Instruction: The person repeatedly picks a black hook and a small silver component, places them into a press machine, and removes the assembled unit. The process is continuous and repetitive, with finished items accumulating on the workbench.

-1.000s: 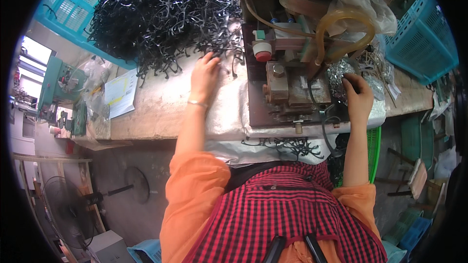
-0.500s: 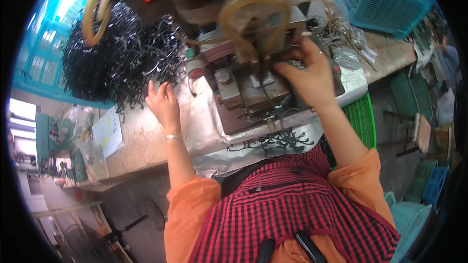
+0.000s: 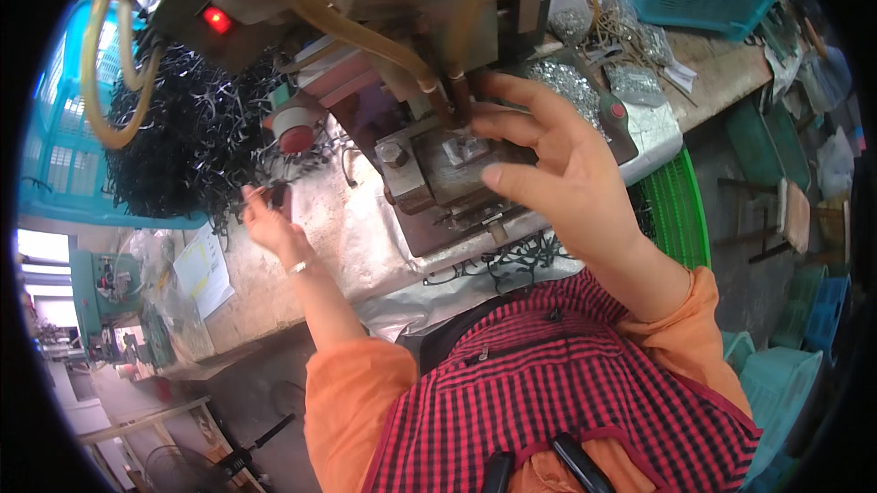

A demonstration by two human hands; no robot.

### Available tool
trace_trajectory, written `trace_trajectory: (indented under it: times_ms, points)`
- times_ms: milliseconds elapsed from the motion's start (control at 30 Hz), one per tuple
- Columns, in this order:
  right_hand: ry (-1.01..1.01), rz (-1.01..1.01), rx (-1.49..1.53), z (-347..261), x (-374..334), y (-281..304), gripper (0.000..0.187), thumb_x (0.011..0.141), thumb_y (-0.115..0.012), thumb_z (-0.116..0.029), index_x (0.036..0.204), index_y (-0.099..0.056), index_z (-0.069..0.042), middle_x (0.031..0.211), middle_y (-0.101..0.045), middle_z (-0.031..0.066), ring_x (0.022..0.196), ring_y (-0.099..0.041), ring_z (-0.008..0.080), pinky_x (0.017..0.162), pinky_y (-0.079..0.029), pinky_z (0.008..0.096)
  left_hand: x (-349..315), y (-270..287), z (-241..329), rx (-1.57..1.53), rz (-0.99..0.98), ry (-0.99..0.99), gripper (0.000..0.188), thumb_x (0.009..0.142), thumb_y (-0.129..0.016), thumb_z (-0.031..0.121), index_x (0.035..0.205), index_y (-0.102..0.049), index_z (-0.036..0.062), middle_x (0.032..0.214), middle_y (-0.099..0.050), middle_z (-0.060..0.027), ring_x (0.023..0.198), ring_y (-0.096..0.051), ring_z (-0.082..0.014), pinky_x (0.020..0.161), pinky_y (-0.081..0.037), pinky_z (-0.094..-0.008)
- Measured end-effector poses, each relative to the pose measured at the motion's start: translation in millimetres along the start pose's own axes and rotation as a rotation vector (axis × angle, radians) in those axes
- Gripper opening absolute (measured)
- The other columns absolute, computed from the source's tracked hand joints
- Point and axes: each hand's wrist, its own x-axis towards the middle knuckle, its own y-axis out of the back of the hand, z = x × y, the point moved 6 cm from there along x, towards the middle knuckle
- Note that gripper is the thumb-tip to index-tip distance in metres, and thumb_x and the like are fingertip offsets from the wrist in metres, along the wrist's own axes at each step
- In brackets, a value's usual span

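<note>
My left hand (image 3: 274,223) is at the near edge of a heap of black curved strips (image 3: 196,127), its fingers pinched on a dark piece that looks like one black strip (image 3: 280,191). Over the press's metal die block (image 3: 434,164) is my right hand (image 3: 566,159), thumb and fingers spread. Its fingertips are close to the die's pale centre insert (image 3: 464,149), and nothing shows in its grasp. Two yellowish hoses (image 3: 365,36) run down to the press head just above those fingers. The black strip seen at the die earlier no longer shows there.
A red button (image 3: 295,130) stands out left of the die. Small shiny metal parts (image 3: 566,82) lie in a pile behind my right hand. More black strips (image 3: 512,260) rest on foil along the front edge. A green basket (image 3: 676,205) stands at the right.
My left hand has moved left and closed at the heap's edge. My right hand has opened and spread over the die. The view has shifted, so the press appears further left.
</note>
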Motion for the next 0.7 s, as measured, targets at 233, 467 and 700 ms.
trace_trajectory:
  times_ms: [233, 467, 700]
  points:
    - [0.233, 0.280, -1.419, 59, 12, 108, 0.029, 0.079, -0.078, -0.014, 0.106, -0.075, -0.007, 0.130, -0.064, 0.0213, 0.132, -0.053, 0.0403, 0.107, -0.045, 0.0490, -183, -84, 139, 0.252, -0.297, -1.074, 0.019, 0.100, -0.068, 0.019, 0.097, -0.064, 0.0010, 0.103, -0.073, -0.0146, 0.087, -0.072, -0.0269, 0.082, -0.060, -0.0331]
    - [0.400, 0.332, -1.342, 72, 8, 125, 0.013, 0.079, -0.077, -0.012, 0.090, -0.074, -0.007, 0.117, -0.069, 0.0183, 0.122, -0.059, 0.0393, 0.100, -0.048, 0.0462, -299, -141, 157, 0.281, -1.030, -1.393, 0.033, 0.076, -0.087, 0.031, 0.092, -0.070, 0.0073, 0.099, -0.072, -0.0066, 0.059, -0.053, -0.0194, 0.050, -0.044, -0.0295]
    - [0.266, 0.425, -1.130, 76, 13, 146, 0.011, 0.087, -0.071, -0.009, 0.096, -0.075, -0.006, 0.110, -0.072, 0.0137, 0.109, -0.065, 0.0340, 0.096, -0.050, 0.0417, -299, -161, 166, 0.221, -1.140, -1.320, 0.032, 0.073, -0.088, 0.027, 0.088, -0.068, 0.0069, 0.091, -0.069, -0.0068, 0.056, -0.053, -0.0179, 0.048, -0.042, -0.0292]
